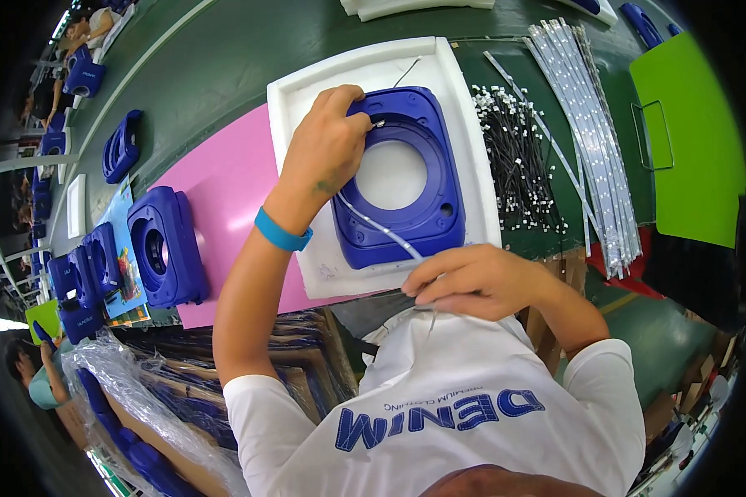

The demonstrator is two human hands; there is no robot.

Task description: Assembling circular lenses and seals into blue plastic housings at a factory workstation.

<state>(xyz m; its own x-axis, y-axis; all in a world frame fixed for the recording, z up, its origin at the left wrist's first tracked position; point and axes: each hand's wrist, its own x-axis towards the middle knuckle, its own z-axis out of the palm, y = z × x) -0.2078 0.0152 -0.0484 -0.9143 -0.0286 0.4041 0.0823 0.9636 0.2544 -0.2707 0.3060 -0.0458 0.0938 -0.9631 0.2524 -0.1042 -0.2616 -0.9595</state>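
A blue plastic housing [446, 178] with a large round opening lies in a white foam tray [286, 99] in front of me. My left hand [327, 137] is at its upper left corner, fingers closed on one end of a whitish LED strip [379, 225] by the ring's inner edge. From there the strip bows across the housing's lower left. My right hand [481, 283], just off the near edge of the housing, pinches the strip further along. A loose tail hangs below its fingers. A thin dark wire [406, 72] sticks out past the far edge of the housing.
Right of the tray lie a heap of black cables with white connectors [518, 157] and a bundle of LED strips [593, 149]. Beyond them is a green panel [688, 141]. A pink sheet [232, 211] and more blue housings [170, 244] are at left. Wrapped stacked parts [224, 373] stand below.
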